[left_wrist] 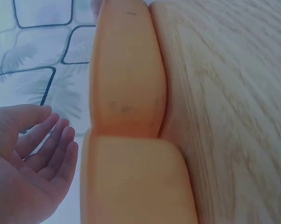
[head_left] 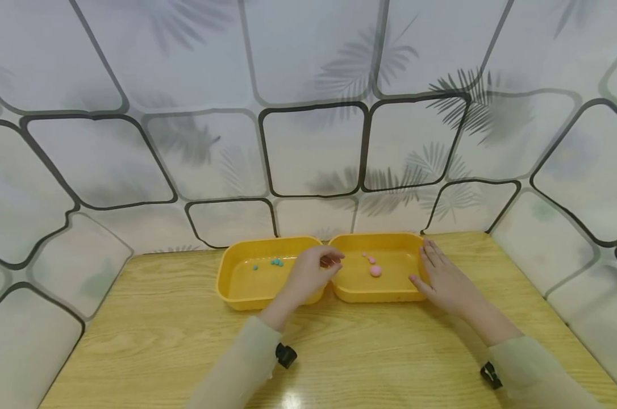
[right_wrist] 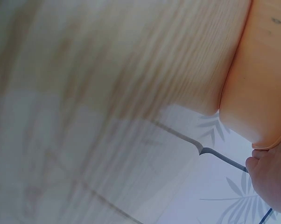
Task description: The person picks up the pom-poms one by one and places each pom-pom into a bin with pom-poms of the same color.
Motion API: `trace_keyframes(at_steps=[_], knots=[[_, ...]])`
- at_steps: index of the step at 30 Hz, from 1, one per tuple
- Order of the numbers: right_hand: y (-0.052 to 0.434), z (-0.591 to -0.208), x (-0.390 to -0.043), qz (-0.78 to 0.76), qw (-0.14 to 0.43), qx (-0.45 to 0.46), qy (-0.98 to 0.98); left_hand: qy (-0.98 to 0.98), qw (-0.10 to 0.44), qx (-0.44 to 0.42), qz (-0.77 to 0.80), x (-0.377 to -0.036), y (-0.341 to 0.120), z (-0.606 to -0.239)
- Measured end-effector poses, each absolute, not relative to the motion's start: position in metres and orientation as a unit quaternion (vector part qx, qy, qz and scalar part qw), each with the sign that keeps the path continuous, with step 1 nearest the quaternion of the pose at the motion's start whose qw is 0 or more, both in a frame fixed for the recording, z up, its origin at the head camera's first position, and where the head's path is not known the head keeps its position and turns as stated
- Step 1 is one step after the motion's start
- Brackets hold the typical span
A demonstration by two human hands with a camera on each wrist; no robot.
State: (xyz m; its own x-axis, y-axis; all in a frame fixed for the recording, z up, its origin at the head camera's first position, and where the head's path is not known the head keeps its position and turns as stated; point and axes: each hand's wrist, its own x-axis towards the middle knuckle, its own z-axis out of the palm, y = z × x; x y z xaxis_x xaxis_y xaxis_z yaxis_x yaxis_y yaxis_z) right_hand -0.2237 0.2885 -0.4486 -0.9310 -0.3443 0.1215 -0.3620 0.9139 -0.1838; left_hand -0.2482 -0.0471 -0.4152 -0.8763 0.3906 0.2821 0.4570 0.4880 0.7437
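Observation:
Two yellow plastic trays stand side by side on the table. In the left tray (head_left: 247, 304) lie several small blue-green bits (head_left: 276, 262). The right tray (head_left: 377, 296) holds a pink ball (head_left: 375, 271) and smaller pink pieces (head_left: 372, 260). My left hand (head_left: 305, 272) hovers over the place where the trays meet. Its fingers bend loosely, and the left wrist view shows nothing in the palm of that hand (left_wrist: 33, 168). With fingers extended, my right hand (head_left: 447, 284) rests on the right tray's right-hand rim; the right wrist view catches only part of this hand (right_wrist: 273, 175).
A light wood-grain table (head_left: 160, 324) carries both trays. Behind and at the sides hangs a pale covering (head_left: 313, 153) with dark outlines and leaf prints. Black wrist devices (head_left: 286, 356) sit at the sleeves.

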Motion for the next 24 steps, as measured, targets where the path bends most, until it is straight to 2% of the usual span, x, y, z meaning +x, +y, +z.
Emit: trace_keyframes(at_steps=[12, 24], knots=[[0.291, -0.450, -0.226, 0.100, 0.046, 0.179, -0.978, -0.876, 0.058, -0.193, -0.437, -0.238, -0.102, -0.406], [0.296, -0.452, -0.225, 0.083, 0.085, 0.202, -0.972, -0.908, 0.067, -0.180, -0.372, -0.219, -0.175, -0.402]])
